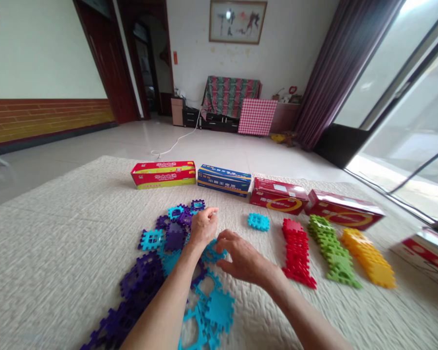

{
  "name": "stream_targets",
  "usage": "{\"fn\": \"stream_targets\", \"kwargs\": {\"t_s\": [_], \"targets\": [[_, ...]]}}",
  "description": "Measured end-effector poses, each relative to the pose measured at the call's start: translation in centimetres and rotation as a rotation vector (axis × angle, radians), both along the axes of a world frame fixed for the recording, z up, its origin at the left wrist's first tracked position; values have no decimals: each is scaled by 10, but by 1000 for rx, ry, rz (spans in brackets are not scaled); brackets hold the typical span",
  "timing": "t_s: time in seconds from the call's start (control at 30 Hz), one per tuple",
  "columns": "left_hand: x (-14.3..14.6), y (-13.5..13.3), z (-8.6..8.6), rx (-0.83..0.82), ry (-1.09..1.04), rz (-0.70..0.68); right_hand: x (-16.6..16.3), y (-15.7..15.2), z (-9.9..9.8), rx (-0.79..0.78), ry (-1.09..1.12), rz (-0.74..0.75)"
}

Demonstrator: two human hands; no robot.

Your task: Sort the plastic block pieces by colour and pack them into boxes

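Note:
My left hand [204,226] is over the far end of a loose pile of interlocking plastic tiles, its fingers curled in. Whatever may be inside those fingers is hidden. To its right, my right hand [241,255] has thumb and fingers apart, with the fingertips at the edge of a light blue tile [212,253]. The pile mixes purple tiles [142,274] on the left with light blue tiles [219,308] nearer me, some with cut-out windows. A small light blue stack [258,221] lies apart, beyond my right hand.
Rows of red tiles [297,253], green tiles [332,253] and yellow tiles [368,257] lie at the right on the beige quilted mat [65,243]. Behind stand a red-and-yellow box [164,175], a blue box [224,181] and two dark red boxes [279,195]. Another box [427,255] sits far right.

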State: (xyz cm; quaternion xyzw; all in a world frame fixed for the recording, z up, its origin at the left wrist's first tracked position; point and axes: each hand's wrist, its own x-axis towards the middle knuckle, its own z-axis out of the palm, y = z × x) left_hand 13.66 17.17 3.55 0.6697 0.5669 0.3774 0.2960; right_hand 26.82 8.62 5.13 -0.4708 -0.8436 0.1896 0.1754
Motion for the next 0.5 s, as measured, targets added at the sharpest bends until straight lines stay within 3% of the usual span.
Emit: {"fn": "stream_targets", "kwargs": {"t_s": [0.1,0.27,0.4,0.5], "targets": [[0,0,0,-9,-5,-3,8,2,9,-16,29,-16],[1,-1,1,-11,4,1,25,10,20,-24,-134,-271],[2,-1,1,-18,-2,9,31,12,13,-38,-286,-422],[2,-1,1,-10,2,8,31,10,4,-18,-277,-414]]}}
